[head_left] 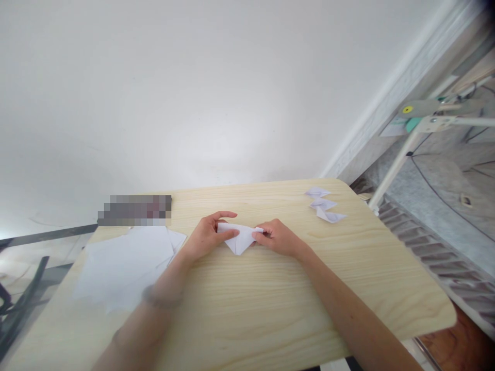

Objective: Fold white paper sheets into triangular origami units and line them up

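A small folded white paper [243, 238] is held between both hands above the middle of the table, its pointed end towards me. My left hand [207, 236] pinches its left side with the thumb on top, while the index finger stretches out past the far edge. On the right corner, my right hand [278, 237] grips the paper between thumb and bent fingers. The fingers under the paper are hidden. Several folded white paper shapes [324, 204] with pointed ends lie in a row at the table's far right.
Loose white sheets [124, 263] are spread on the left of the wooden table [247, 319], partly behind my left forearm. A pixelated dark object [133, 210] sits at the far left corner. The white wall [232, 103] rises behind the table; a white metal frame [402, 154] stands to the right.
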`<move>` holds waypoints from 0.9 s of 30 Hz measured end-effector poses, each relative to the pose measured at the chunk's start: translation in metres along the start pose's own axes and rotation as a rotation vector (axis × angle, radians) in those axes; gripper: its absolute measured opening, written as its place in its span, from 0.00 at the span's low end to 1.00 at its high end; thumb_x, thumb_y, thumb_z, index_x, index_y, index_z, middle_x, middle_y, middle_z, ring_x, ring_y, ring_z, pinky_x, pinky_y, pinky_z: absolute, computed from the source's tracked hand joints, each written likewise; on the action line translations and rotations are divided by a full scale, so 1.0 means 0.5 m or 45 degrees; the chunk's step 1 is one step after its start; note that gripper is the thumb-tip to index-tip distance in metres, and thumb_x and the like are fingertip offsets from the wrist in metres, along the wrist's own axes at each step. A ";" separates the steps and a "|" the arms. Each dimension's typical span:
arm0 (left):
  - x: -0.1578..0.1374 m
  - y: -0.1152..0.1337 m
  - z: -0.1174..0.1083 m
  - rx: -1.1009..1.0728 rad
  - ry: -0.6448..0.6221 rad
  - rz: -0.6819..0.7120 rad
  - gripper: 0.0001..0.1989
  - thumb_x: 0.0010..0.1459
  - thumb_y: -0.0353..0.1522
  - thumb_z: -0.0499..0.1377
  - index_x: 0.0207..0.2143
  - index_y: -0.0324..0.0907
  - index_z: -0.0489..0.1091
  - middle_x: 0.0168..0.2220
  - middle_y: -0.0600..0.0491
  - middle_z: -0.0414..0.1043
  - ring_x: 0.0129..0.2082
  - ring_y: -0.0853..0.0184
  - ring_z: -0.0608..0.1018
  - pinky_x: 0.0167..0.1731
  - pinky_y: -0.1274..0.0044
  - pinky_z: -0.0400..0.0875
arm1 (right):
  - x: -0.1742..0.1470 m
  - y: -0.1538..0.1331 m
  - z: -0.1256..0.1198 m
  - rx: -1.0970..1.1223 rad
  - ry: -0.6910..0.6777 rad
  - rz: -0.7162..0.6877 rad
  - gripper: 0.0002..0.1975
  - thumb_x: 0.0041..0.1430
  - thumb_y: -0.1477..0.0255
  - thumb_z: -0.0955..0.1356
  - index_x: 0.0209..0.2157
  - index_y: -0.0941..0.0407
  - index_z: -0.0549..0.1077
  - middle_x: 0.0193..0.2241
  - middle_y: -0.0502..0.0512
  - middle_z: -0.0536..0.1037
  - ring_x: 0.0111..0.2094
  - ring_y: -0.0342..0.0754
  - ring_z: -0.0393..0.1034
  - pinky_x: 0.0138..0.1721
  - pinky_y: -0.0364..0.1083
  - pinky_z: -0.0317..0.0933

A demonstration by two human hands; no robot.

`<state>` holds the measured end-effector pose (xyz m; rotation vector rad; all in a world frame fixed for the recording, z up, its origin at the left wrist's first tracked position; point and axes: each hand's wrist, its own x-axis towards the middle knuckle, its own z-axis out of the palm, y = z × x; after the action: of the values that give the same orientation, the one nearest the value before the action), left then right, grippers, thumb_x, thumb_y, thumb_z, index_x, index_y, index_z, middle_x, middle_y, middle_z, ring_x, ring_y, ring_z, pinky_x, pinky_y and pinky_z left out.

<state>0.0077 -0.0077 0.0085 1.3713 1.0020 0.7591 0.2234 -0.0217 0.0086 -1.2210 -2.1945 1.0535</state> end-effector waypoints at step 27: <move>0.002 -0.004 0.010 0.102 0.158 0.115 0.15 0.44 0.37 0.62 0.35 0.39 0.71 0.32 0.52 0.73 0.30 0.67 0.74 0.30 0.78 0.67 | 0.003 0.011 0.025 0.249 0.455 0.008 0.11 0.55 0.65 0.63 0.30 0.58 0.72 0.21 0.49 0.72 0.22 0.41 0.65 0.24 0.40 0.59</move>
<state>0.0124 -0.0093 0.0062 1.4604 1.0833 0.8886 0.2172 -0.0237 -0.0037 -1.2201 -1.7764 0.9428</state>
